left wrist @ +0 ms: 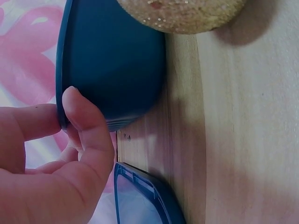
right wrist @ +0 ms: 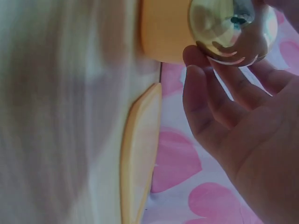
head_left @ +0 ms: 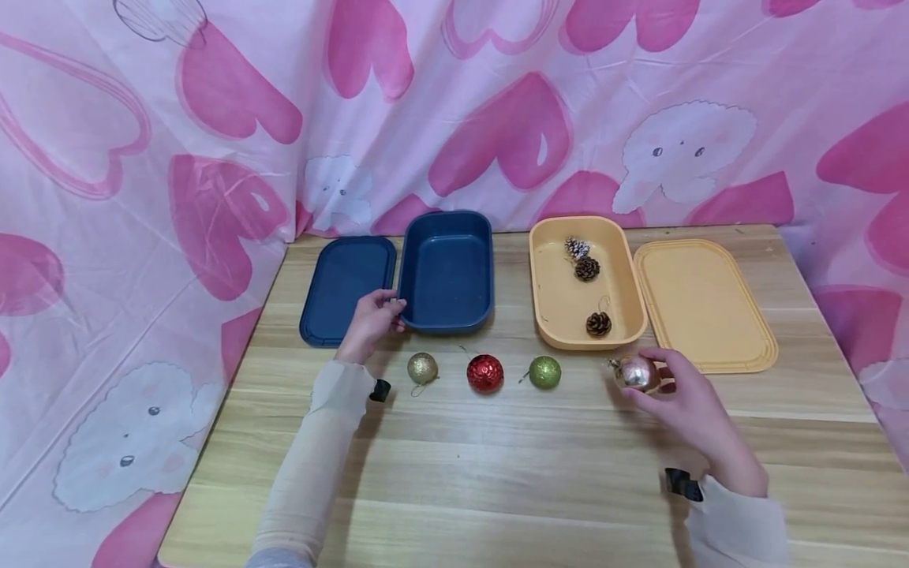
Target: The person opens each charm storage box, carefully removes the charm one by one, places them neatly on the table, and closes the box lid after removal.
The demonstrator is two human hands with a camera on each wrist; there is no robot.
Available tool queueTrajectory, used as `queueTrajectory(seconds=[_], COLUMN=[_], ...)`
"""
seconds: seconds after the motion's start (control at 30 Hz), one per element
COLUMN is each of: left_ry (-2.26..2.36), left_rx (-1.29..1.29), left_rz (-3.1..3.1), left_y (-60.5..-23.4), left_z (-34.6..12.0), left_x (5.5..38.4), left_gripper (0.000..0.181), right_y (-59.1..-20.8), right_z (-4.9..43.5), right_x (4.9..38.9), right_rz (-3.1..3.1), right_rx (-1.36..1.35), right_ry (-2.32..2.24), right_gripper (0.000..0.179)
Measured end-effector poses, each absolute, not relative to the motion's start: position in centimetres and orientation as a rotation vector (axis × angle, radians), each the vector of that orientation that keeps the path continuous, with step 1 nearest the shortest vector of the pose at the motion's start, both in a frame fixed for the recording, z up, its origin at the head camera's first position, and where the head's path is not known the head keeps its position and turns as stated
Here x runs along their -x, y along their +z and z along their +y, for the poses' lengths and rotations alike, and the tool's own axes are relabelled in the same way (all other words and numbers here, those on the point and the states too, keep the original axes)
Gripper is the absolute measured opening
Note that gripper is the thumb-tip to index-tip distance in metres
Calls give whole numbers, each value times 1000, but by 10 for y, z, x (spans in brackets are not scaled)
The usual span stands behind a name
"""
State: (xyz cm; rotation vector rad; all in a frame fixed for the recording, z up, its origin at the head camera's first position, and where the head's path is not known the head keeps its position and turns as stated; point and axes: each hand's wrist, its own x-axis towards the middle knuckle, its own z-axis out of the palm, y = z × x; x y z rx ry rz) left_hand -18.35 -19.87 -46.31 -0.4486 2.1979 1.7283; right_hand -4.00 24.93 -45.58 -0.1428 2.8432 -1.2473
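Observation:
My left hand [head_left: 374, 319] pinches the near left corner of a dark blue box [head_left: 446, 272]; in the left wrist view the thumb and a finger lie on either side of its rim. My right hand [head_left: 685, 402] grips a shiny gold bauble [head_left: 637, 373] just in front of the yellow box [head_left: 589, 345]. Between the hands, a glittery gold bauble [head_left: 422, 368], a red bauble [head_left: 485, 373] and a green bauble [head_left: 544, 371] lie in a row on the table. Inside the yellow box are a frosted pine cone [head_left: 577, 248] and two brown pine cones [head_left: 599, 324].
A blue lid [head_left: 348, 292] lies left of the blue box, and a yellow lid [head_left: 706, 304] lies right of the yellow one. Behind the wooden table [head_left: 511, 481] hangs a pink cloth [head_left: 497, 102] with hearts, which also runs down its sides.

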Motion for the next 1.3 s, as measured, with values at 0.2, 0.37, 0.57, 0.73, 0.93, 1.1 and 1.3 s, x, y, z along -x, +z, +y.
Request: queueTrajectory(seconds=[0.2,0.37,0.57,0.73,0.93,1.1,1.3], left_ry=[1744,1738,1731,1733,1749,1782,1786], left_rx=[452,450,440,442,451,459,461], left_rz=[2190,2186,2183,2170,2162,2149,2147], left_y=[-464,-463,-462,-461,-462,-465,-466], left_z=[-199,-200,-200,-199,-199,-199,-199], left_x=[183,183,183,183,183,184,185], left_gripper=[43,45,45,46,44,45,46], right_y=[-464,-470,-473,-473,-474,-476,-478], right_z=[246,242,238,236,232,229,226], right_x=[41,42,44,45,47,48,49], right_rz=[2882,2938,2950,2941,2951,2954,2948], right_rx=[143,144,137,96,53,-4,-22], right_ry=[-1202,-1152,-1138,-1114,-1090,-1061,-1060], right_gripper=[63,62,65,66,67,67,64])
